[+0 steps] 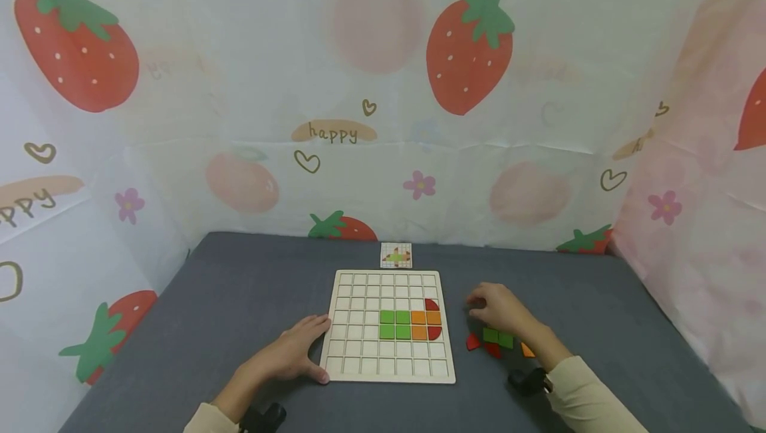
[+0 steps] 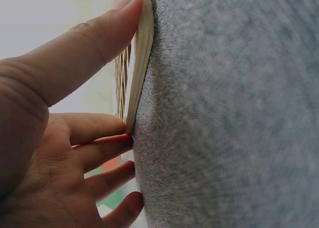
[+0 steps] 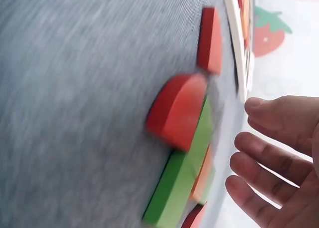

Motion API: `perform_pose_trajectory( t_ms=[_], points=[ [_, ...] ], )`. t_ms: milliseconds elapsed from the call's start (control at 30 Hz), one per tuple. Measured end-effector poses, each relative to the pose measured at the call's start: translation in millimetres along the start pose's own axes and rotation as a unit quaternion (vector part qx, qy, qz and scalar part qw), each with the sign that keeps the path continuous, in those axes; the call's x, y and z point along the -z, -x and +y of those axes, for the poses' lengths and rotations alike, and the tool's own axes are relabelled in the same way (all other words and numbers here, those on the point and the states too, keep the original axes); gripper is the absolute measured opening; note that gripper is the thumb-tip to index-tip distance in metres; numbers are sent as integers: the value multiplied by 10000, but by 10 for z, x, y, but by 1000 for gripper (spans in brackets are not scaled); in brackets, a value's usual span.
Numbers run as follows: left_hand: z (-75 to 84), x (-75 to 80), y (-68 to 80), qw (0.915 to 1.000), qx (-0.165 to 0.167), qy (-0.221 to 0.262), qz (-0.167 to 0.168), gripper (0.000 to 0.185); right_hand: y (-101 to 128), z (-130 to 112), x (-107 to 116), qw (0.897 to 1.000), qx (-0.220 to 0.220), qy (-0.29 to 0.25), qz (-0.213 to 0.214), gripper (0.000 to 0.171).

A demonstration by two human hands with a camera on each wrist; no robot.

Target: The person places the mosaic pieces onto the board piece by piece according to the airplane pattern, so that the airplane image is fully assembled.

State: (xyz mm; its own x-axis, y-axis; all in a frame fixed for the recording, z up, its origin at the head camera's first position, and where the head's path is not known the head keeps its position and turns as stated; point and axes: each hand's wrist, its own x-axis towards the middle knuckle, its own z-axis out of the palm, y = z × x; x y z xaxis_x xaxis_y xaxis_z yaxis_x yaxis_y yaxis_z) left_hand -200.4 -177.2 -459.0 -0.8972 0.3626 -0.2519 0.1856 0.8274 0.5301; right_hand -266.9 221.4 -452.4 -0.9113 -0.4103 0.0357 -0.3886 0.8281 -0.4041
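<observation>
A grey tabletop (image 1: pixel 239 300) fills the space inside a strawberry-printed cloth backdrop (image 1: pixel 383 87), giving a plain, dark ground against which the pale wooden pieces stand out. In its middle lies the wooden grid board (image 1: pixel 359 353), flat and square to the person, so each cell is within reach of both hands. Four green squares (image 1: pixel 395 324) sit in its centre cells, with orange squares (image 1: pixel 426 324) and red curved pieces (image 1: pixel 433 318) just to their right, forming a partial figure. A small pattern card (image 1: pixel 396 255) lies just beyond the board's far edge, seemingly placed there as a reference in plain sight.

The left hand (image 1: pixel 293 353) rests at the board's left edge, its fingers (image 2: pixel 94 138) relaxed and thumb laid along the rim, apparently to keep the board from sliding; it holds nothing. The right hand (image 1: pixel 499 310) hovers right of the board above the loose pieces (image 1: pixel 493 341), fingers (image 3: pixel 269 158) spread loosely and empty. These spare red, green and orange pieces lie clustered on the tabletop, some overlapping.
</observation>
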Motion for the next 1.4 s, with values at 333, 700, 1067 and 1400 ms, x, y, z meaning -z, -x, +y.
perform_pose_trajectory(
  t_ms=[333,700,1067,1400],
  points=[
    [-19,1,-5,10000,-31,-21,-12,101,72,174,94,9998,-196,-84,-5,17],
    [-28,-6,9,10000,-71,0,32,101,74,279,139,9994,-241,50,-238,19],
    [-21,-15,31,9996,-187,125,160,99,62,340,179,9990,-144,-139,-411,20],
    [-40,-25,14,9997,-179,116,124,100,27,329,121,9992,-127,-91,-366,19]
  ],
)
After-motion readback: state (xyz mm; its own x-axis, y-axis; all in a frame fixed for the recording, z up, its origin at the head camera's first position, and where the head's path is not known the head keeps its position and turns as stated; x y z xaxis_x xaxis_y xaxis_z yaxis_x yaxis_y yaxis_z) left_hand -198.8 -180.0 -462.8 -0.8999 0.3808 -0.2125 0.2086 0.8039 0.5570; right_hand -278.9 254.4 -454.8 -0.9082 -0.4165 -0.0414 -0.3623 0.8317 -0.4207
